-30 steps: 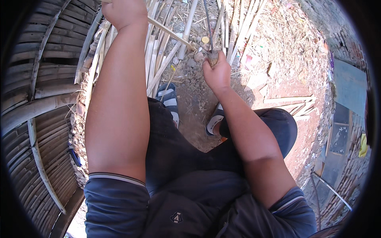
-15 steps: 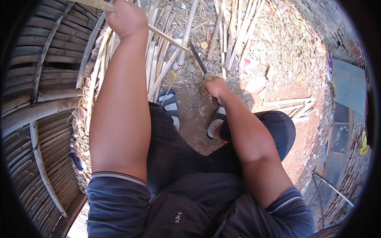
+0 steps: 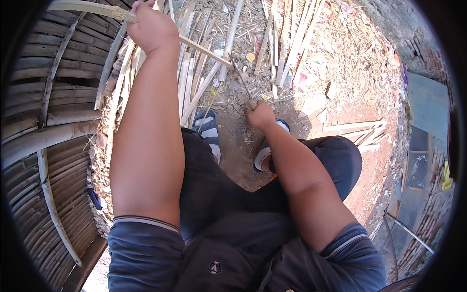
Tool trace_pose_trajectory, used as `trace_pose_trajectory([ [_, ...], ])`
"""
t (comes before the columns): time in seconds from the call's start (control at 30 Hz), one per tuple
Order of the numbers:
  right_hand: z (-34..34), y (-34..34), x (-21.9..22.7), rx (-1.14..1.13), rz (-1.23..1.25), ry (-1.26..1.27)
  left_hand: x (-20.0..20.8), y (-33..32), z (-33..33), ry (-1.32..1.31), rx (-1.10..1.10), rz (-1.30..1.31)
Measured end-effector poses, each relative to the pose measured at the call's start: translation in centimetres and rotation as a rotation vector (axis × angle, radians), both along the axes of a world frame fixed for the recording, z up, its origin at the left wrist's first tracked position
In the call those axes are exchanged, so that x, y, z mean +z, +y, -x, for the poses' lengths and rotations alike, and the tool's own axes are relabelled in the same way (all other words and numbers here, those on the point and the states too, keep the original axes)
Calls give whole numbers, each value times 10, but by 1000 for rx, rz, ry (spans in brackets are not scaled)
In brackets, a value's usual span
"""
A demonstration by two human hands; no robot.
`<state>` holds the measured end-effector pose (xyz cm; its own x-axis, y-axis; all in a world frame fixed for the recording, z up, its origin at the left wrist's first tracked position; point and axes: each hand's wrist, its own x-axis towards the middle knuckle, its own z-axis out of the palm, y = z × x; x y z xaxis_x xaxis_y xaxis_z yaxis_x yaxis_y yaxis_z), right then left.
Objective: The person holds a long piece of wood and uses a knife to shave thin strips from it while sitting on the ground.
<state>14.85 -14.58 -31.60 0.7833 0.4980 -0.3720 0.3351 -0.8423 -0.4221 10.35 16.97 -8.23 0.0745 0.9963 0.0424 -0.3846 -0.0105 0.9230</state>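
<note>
My left hand is closed around a long, pale bamboo strip, which slants from the upper left down to the right. In my right hand is the handle of a long-bladed knife. Its thin dark blade points up and away from me, and the tip meets the strip's lower right end. The blade is seen nearly edge-on. Most of the handle is hidden by my fingers. Both my feet, in striped sandals, stand below the strip.
Split bamboo strips lie on the littered ground ahead, with more beside my left foot. A short pile of strips rests at the right. A bamboo slat wall rises on the left; a brick wall stands on the right.
My right hand has turned and come slightly nearer, so the blade shows its edge rather than its side. The strip has tilted a little at its left end, its near end shifting slightly left.
</note>
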Motion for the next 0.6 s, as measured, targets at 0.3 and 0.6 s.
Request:
trace_pose_trajectory([
  [0.3, -24, 30, 85, -427, -465, 795, -7, 11, 3, -29, -47, -42],
  [0.6, 7, 4, 41, -53, -37, 65, 6, -12, 0, 64, -1, -54],
])
